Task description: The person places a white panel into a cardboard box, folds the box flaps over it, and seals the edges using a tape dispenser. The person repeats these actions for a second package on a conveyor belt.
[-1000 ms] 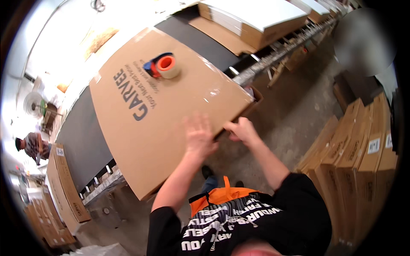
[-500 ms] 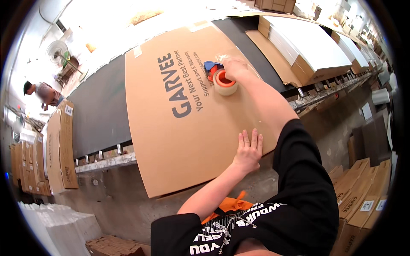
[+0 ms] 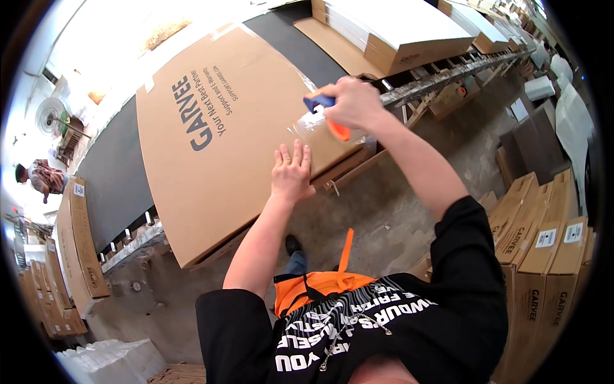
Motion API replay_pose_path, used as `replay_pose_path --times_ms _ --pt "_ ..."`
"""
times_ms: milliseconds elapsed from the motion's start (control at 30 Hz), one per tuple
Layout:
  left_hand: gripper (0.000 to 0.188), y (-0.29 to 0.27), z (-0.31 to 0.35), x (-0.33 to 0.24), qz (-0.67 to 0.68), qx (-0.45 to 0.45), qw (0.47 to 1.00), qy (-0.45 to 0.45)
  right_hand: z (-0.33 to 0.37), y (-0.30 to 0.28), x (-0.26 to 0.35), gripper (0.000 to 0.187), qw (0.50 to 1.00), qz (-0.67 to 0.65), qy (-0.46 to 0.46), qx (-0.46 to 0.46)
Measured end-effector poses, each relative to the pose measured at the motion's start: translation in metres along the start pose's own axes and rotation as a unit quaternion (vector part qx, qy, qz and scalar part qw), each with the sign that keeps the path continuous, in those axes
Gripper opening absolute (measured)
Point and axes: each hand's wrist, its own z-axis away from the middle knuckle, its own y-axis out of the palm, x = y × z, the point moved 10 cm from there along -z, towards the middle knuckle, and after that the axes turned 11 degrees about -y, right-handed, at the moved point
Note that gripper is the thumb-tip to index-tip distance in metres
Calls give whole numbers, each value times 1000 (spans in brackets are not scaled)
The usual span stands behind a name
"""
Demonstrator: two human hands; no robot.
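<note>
A large flat brown cardboard box (image 3: 224, 173) with dark print lies across the black conveyor belt, its near edge jutting out over the belt's side. My left hand (image 3: 292, 171) rests flat on the box top near that edge, fingers stretched out. Over the box's right end, my right hand (image 3: 354, 104) is closed around a tape dispenser (image 3: 320, 102); its blue part and an orange part show, while the hand hides the rest. Shiny clear tape (image 3: 306, 123) lies on the cardboard between my hands, and more runs along the right edge toward the far side.
On the belt (image 3: 110, 203), an open carton with white panels (image 3: 409, 29) stands farther right. Several brown cartons (image 3: 553, 281) lean at the lower right, others (image 3: 78, 237) at the left. A person (image 3: 46, 178) and a fan (image 3: 50, 116) are at the far left.
My right hand has come nearer with the tape dispenser, from the box top to its right end. My left hand still lies on the box. The view has shifted, showing the box farther left.
</note>
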Motion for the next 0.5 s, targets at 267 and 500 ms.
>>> replay_pose_path --times_ms 267,500 --pt "92 1 14 15 -22 16 999 -35 128 88 -3 39 952 43 -14 302" --pt "90 -2 0 2 -9 -27 1000 -9 113 181 -2 26 949 65 -45 305"
